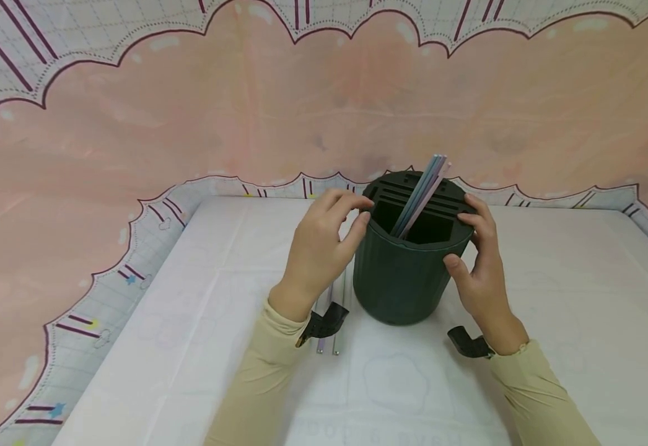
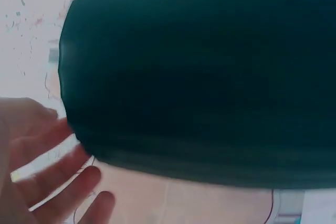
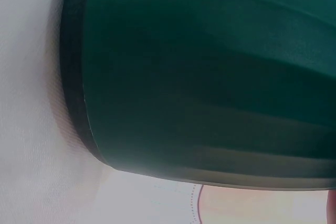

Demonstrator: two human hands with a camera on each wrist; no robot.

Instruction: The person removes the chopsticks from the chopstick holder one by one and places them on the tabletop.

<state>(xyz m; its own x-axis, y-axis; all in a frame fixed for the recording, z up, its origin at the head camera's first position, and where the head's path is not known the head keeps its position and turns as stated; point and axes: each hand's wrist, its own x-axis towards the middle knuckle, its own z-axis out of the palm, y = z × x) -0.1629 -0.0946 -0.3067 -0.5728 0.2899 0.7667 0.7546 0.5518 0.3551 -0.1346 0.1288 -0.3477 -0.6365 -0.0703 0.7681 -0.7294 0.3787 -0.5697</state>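
Observation:
A dark green round pen holder (image 1: 399, 279) with a slotted, compartmented top stands on the white table. Several slim blue and pink sticks (image 1: 420, 198), possibly pencils, lean out of its large front compartment. My left hand (image 1: 321, 244) is at the holder's left rim, thumb and index fingertips by the edge; its other fingers are spread loosely in the left wrist view. On the opposite side my right hand (image 1: 482, 266) grips the rim, fingers over the top edge and thumb against the wall. The holder's green wall (image 3: 210, 87) fills most of the right wrist view.
A couple of slim sticks (image 1: 336, 347) with shiny ends lie on the table left of the holder, partly hidden behind my left wrist. Pink patterned cloth (image 1: 324, 111) hangs behind the white table (image 1: 201, 371). Black straps with mounts sit at both wrists.

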